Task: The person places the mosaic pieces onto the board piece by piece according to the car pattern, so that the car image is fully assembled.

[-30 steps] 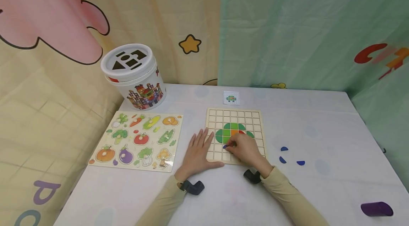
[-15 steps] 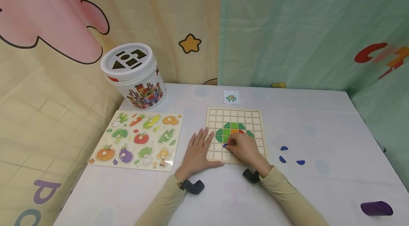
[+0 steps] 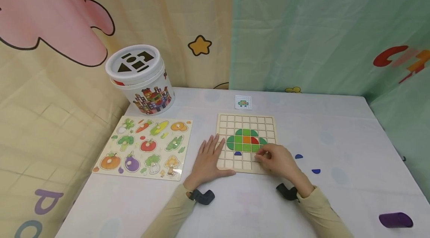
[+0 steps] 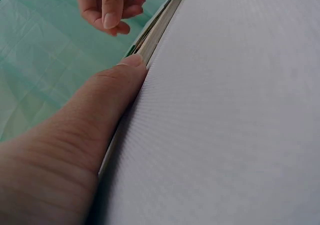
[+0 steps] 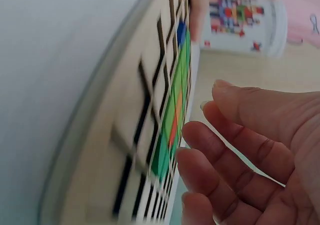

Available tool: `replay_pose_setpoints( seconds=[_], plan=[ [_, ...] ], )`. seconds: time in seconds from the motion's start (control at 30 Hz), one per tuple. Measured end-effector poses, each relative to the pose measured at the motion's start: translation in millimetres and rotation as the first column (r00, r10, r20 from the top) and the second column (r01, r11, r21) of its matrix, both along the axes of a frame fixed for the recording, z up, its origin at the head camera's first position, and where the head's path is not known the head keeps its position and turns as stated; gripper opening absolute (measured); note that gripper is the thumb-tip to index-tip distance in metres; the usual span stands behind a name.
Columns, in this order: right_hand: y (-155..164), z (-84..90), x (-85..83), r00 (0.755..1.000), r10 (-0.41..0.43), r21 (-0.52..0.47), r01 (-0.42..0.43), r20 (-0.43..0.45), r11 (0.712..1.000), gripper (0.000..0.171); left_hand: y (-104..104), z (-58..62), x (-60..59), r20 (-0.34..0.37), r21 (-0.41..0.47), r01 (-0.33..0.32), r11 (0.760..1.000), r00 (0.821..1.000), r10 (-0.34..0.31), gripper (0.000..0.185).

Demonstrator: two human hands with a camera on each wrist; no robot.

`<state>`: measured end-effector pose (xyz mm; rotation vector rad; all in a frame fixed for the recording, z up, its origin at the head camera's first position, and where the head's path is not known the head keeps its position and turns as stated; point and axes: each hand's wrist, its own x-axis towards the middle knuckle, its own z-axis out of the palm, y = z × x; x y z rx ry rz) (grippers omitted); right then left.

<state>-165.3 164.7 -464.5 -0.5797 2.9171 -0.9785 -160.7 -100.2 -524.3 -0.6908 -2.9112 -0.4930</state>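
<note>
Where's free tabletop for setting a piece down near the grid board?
Free: between the pattern card and bucket; right of the grid board beyond the blue pieces; front centre between the sleeves. Crowded: the board's near edge, under the left hand and right hand.

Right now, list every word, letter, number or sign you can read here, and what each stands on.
Curtain, right: large red and orange letters, cut off by the frame and folds; not readable.
Curtain, lower left: purple letter shapes, partly cut off; not readable.
Small card behind the grid board: a picture only, no text.
White bucket: shape cutouts and a building picture, no words.
</note>
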Motion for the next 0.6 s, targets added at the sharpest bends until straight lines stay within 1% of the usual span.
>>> replay_pose_setpoints(
  seconds=[0.17,0.4,0.47,0.6],
  plan=[
    [43,5.4,1.8,0.997,-0.072,0.007,0.072,0.014,0.997,0.005,0,0.6,0.5,0.011,-0.001,-0.006,1.0,1.0,0.006,0.112],
    [89,-1.3,4.1,0.987,-0.16,0.09,0.159,0.001,0.983,0.016,-1,0.5,0.9,0.023,-0.013,-0.006,1.0,1.0,0.007,0.112],
    [98,-1.8,5.8,0.984,-0.175,0.111,0.174,0.008,0.979,0.017,0,0.7,0.6,0.023,-0.009,-0.004,1.0,1.0,0.004,0.112],
    [111,-1.6,9.0,0.984,-0.174,0.13,0.169,0.031,0.977,0.017,0,0.8,-0.3,0.024,-0.011,-0.002,1.0,1.0,0.002,0.112]
  ],
)
